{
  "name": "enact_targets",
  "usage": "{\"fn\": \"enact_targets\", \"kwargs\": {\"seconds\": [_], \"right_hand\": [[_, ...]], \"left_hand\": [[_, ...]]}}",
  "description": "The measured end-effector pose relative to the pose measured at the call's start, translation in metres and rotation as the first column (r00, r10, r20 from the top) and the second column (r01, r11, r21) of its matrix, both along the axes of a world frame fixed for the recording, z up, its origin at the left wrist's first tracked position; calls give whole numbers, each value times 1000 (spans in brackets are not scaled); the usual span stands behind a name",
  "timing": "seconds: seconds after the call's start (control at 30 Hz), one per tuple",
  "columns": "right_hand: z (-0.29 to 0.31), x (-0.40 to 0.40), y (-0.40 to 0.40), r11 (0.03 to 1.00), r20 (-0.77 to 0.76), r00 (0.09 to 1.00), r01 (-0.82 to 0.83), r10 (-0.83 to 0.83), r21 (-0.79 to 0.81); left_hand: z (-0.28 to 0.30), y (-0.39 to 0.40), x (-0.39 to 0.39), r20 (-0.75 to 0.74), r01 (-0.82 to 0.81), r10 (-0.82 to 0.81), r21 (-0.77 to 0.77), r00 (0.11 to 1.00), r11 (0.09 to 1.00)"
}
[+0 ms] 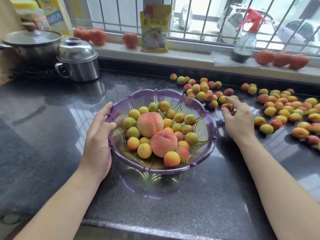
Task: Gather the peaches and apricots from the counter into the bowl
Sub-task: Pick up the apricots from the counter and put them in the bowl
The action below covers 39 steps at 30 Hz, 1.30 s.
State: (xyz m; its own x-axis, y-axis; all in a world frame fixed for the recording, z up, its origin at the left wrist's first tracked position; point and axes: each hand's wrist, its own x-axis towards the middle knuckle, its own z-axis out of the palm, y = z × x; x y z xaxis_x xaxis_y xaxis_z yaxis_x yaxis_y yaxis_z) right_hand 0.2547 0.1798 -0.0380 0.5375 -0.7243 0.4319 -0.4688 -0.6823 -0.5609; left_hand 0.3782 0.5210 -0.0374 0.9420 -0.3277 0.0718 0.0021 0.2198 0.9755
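Bowl (204,118): stood on the dark speckled bench (52,135), near its front edge; purple, see-through, scalloped rim.
Fruit in bowl: held two peaches (150,124) side by side in the middle, ringed by many apricots (144,150), yellow, green and red-blushed.
Left hand (98,141): lay against the bowl's left wall, thumb hooked over the rim, fingers stretched up along the outside; grip closed on the rim between thumb and palm side.
Right hand (239,118): hovered just right of the bowl, over the bench, palm down; forefinger stretched out, the other fingers loosely bent.
Right grip: seemed to pinch one reddish apricot (227,106) at the fingertips, though blur kept the hold from being sure.
Loose apricots, near cluster (200,90): lay on the bench just behind and right of the bowl, directly ahead of the right fingertips, some touching each other.
Loose apricots, far spread (285,108): scattered further right along the bench, well apart from the bowl, reaching the picture's right edge.
Pots: a lidded steel pot (79,61) stood at the back left of the bench, a larger lidded pot (32,44) behind it on the hob.
Windowsill (190,51): carried red tomatoes (97,36) in several spots, a yellow packet (154,28) upright, and a spray bottle (245,42) with a red trigger.
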Motion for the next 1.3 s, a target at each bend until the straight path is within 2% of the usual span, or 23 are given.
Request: {"fn": "enact_targets", "kwargs": {"seconds": [0.1, 0.2, 0.3, 0.4, 0.5, 0.63, 0.73, 0.83, 0.9, 1.03, 1.3], "right_hand": [[10, -4, 7, 999, 87, 996, -30, 29, 12], [29, -5, 26, 986, 210, 976, -93, 63, 139], [57, -7, 59, 934, 256, 947, -260, 196, 247], [86, -14, 94, 853, 161, 893, -450, 421, 264], [108, -24, 120, 765, 57, 814, -566, 579, 308], [115, -34, 141, 674, -73, 727, -589, 683, 447], [110, -39, 150, 712, -288, 669, -535, 686, 454], [104, -42, 159, 813, -497, 648, -509, 578, 282], [102, -41, 164, 837, -573, 632, -509, 521, 200], [99, -35, 172, 832, -648, 585, -536, 488, 142], [88, -25, 170, 810, -676, 570, -582, 467, 70]], "left_hand": [[-1, 0, -1, 17, 8, -8, 11, 1000, 1000], [-3, 1, 0, 46, 27, -29, 28, 999, 999], [-6, 4, -2, 131, 29, -37, 67, 991, 997], [-8, 5, -6, 197, 39, -61, 111, 978, 993], [-10, 8, -2, 161, -26, 19, 41, 987, 999], [-6, 11, -2, 135, -135, 138, -26, 981, 990], [-6, 9, -3, 113, -161, 164, -31, 980, 986], [-6, 5, -1, 75, -98, 94, 44, 993, 994], [-5, 3, 0, 41, -38, 35, 75, 999, 996], [-4, 1, 1, 33, -18, 15, 107, 999, 994], [-5, 1, 1, 28, -30, 28, 102, 999, 994]]}}
